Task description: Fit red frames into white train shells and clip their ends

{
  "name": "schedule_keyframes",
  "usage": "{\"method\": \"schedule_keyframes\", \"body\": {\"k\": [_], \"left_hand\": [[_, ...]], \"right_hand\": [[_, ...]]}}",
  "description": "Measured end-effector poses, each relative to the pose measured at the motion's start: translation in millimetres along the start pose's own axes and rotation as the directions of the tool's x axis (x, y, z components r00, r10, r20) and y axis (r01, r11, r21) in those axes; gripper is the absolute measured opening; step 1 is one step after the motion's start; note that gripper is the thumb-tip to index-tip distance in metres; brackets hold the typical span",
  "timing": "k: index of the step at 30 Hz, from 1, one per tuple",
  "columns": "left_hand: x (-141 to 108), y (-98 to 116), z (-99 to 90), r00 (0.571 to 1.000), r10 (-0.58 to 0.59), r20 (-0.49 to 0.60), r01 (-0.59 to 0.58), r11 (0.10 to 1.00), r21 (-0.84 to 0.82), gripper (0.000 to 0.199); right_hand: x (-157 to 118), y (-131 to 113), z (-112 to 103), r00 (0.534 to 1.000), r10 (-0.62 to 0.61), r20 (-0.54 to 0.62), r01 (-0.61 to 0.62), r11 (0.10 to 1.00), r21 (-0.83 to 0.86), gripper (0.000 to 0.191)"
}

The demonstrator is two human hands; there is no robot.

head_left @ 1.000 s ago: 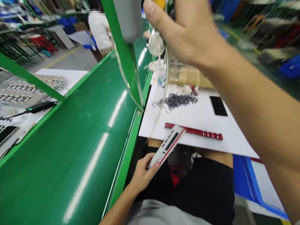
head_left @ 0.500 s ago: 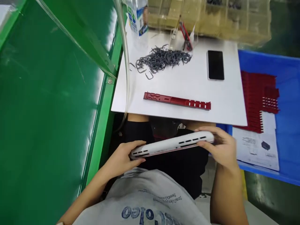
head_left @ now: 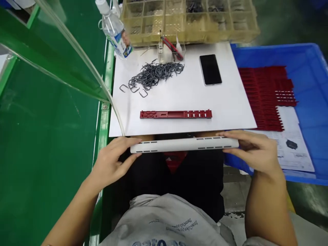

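Observation:
A long white slotted bar (head_left: 179,145) is held level over my lap, just off the table's front edge. My left hand (head_left: 115,159) pinches its left end between thumb and fingers. At the right end, my right hand (head_left: 253,148) grips it the same way. Beyond the bar, a long dark red slotted part (head_left: 176,114) lies on the white tabletop (head_left: 184,97). A heap of dark grey curved clips (head_left: 156,74) sits farther back, with a few loose clips at its left.
A black phone (head_left: 210,69), a small clear holder (head_left: 170,53) with a red cutter, a bottle (head_left: 115,30) and a yellowish compartment box (head_left: 189,29) stand behind. At right, a blue bin (head_left: 307,112) holds stacked red parts (head_left: 261,97) and paper. A clear tube crosses at left.
Both hands have raised the white bar slightly and turned it from slanted to nearly level, with its slotted edge facing up more. The camera view has shifted.

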State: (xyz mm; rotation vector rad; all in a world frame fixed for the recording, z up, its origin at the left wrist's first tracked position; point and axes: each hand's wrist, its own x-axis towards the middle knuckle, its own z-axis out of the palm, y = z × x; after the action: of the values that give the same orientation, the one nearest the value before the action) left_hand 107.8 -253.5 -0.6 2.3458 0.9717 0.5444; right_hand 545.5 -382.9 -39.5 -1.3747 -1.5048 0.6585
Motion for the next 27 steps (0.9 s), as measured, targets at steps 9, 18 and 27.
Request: {"method": "schedule_keyframes", "body": {"k": [9, 18, 27], "left_hand": [[84.1, 4.0, -12.0, 0.984, 0.076, 0.159, -0.165, 0.716, 0.679, 0.042], [121.0, -5.5, -3.7, 0.948, 0.17, 0.268, -0.317, 0.454, 0.833, 0.036], [120.5, -5.6, -2.9, 0.954, 0.116, 0.275, -0.295, 0.504, 0.812, 0.038]], "right_hand": [[72.9, 17.1, 1.0, 0.995, -0.081, -0.063, 0.064, 0.967, -0.246, 0.038], [96.4, 40.8, -14.6, 0.986, -0.081, 0.146, 0.129, 0.924, -0.36, 0.049], [96.3, 48.7, -8.3, 0.977, -0.1, 0.186, 0.156, 0.936, -0.316, 0.052]]}}
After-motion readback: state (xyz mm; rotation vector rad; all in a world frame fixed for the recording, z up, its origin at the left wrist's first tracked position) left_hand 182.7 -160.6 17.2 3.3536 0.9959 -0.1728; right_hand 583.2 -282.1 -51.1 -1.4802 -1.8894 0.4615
